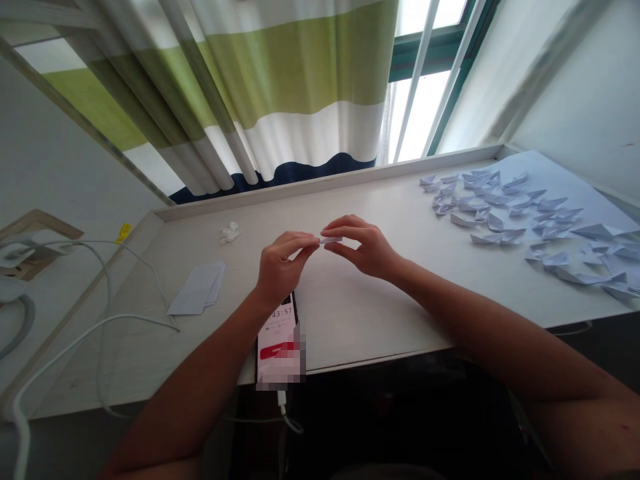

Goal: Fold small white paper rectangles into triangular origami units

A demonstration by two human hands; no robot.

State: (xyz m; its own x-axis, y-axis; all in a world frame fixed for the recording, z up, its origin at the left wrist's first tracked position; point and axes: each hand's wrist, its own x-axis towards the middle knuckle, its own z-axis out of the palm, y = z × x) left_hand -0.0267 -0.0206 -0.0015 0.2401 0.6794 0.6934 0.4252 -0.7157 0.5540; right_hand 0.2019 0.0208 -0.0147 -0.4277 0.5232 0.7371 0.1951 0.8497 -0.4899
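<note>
Between my two hands, a small folded piece of white paper (332,240) is held just above the table. My left hand (285,260) pinches its left end between thumb and fingers. On the other side, my right hand (367,247) has its thumb below and fingers above the paper, closed about its right part. The fingers hide much of the paper, so its exact folded shape cannot be made out. Many folded paper boats (495,200) lie spread over the right side of the table. Left of my left forearm rests a small stack of white paper sheets (197,288).
A phone (277,333) with a lit screen lies under my left wrist, a charging cable (283,400) plugged into it. Crumpled white paper (229,233) sits at the back left. White cables (107,320) cross the left side. A raised ledge (330,180) runs along the table's back, before a curtain (300,73).
</note>
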